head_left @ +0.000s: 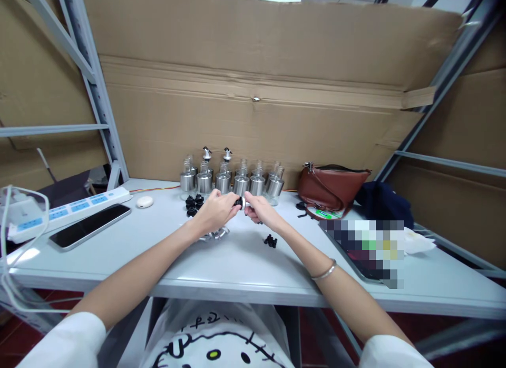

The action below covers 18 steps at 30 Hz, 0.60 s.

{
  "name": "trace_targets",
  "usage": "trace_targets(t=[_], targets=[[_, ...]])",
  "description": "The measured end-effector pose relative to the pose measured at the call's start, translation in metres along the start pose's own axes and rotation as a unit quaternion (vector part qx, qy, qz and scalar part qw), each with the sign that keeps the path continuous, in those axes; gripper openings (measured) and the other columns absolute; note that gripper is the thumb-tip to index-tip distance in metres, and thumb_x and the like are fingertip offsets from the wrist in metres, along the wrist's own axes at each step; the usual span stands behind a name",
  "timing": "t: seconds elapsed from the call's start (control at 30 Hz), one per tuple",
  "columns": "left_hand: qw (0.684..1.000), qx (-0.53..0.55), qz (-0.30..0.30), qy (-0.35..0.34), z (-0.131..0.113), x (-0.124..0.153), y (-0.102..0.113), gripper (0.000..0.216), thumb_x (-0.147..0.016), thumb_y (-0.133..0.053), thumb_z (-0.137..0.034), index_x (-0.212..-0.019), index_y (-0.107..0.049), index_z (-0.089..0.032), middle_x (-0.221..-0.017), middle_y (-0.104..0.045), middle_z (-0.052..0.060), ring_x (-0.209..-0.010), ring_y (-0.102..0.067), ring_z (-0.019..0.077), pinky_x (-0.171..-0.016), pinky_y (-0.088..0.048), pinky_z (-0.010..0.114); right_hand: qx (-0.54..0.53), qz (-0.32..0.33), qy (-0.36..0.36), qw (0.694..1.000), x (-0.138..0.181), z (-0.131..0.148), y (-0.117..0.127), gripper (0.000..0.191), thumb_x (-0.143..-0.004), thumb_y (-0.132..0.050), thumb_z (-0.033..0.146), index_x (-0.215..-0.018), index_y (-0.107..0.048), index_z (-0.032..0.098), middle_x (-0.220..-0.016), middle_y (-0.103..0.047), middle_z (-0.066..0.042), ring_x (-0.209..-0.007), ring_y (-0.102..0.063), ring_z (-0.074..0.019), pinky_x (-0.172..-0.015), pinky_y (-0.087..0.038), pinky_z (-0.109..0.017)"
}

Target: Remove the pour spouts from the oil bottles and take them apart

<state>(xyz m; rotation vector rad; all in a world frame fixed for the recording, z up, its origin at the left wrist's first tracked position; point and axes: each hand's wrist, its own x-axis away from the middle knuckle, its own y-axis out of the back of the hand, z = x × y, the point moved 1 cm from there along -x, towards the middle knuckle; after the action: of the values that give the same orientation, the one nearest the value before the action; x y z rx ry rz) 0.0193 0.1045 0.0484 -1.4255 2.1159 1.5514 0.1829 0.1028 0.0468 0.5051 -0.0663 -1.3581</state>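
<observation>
Over the middle of the table, my left hand and my right hand meet around a small black-and-white bottle stopper. My left fingers are closed on its black end, and my right fingers pinch its pale end. Just behind stand several glass bottles with silver metal sleeves; two at the back carry pourer tops. Beside my left hand lies a cluster of black stoppers. Shiny silver pieces lie partly hidden under my left wrist. A few small black parts rest near my right forearm.
On the left are a power strip, a black phone and a round white disc. A brown leather bag, dark blue cloth and a blurred tablet-like device lie right. Cardboard walls the back.
</observation>
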Motion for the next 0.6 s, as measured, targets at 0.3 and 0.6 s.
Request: trace_targets(t=[0.3, 0.6], targets=[[0.998, 0.057, -0.003, 0.036, 0.0, -0.003, 0.01, 0.008, -0.075, -0.055, -0.02, -0.069, -0.05, -0.022, -0.064, -0.044, -0.001, -0.065, -0.042, 0.0184, -0.082, -0.028, 0.03, -0.148, 0.171, -0.041, 0.973, 0.006, 0.006, -0.001, 0.055, -0.073, -0.049, 0.068, -0.055, -0.025, 0.022, -0.045, -0.018, 0.012, -0.039, -0.017, -0.0037, -0.047, -0.035, -0.024], [0.995, 0.059, 0.02, 0.082, 0.011, -0.013, 0.025, 0.022, -0.085, -0.038, -0.025, -0.064, -0.043, -0.02, -0.051, -0.038, -0.006, -0.05, -0.034, 0.012, -0.055, -0.024, 0.024, 0.02, 0.042, 0.098, 0.994, 0.004, 0.011, -0.015, 0.05, -0.081, -0.034, 0.067, -0.06, -0.032, 0.021, -0.053, -0.032, 0.005, -0.047, -0.033, -0.0085, -0.051, -0.033, -0.024]])
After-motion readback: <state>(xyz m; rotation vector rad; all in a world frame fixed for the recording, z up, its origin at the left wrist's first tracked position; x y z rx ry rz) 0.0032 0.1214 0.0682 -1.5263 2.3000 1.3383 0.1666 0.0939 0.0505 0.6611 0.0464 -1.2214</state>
